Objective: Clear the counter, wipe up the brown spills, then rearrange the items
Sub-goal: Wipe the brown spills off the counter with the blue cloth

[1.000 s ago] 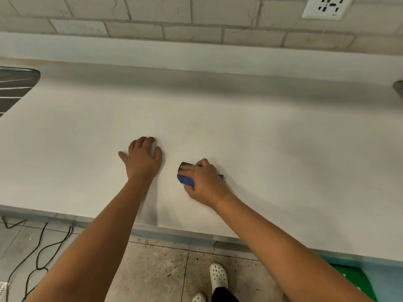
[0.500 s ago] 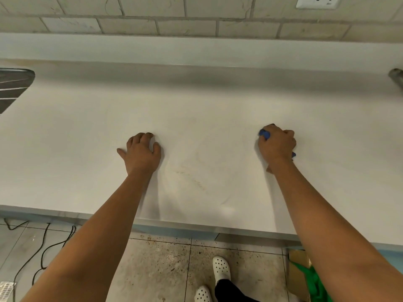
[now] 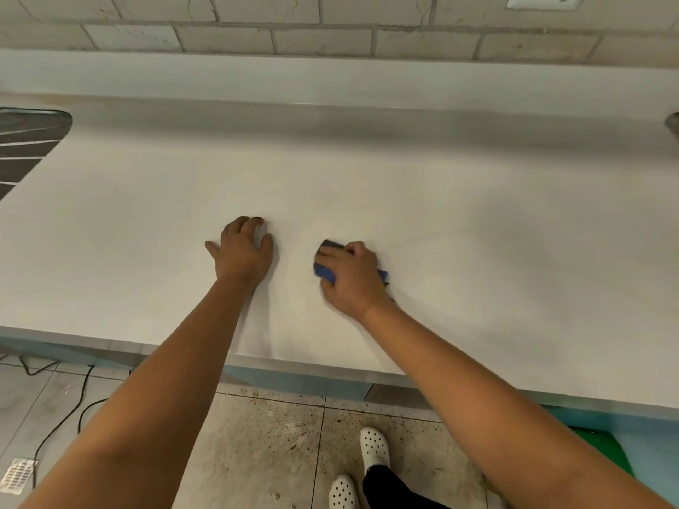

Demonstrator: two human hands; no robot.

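The white counter (image 3: 367,185) fills the middle of the head view, with only faint streaks on it. My left hand (image 3: 242,251) lies flat on the counter with fingers spread, holding nothing. A short way to its right, my right hand (image 3: 351,279) presses a blue sponge (image 3: 325,270) with a dark top against the surface; the hand covers most of the sponge and looks blurred.
A dark sink basin (image 3: 25,148) cuts into the counter at the far left. A metal object (image 3: 673,123) peeks in at the right edge. A raised ledge and tiled wall with a socket (image 3: 540,0) lie behind. Below are speckled floor tiles, cables and white shoes.
My right hand has swept the blue sponge back leftward from the right-middle of the counter to a spot close beside my left hand. The left hand has stayed planted.
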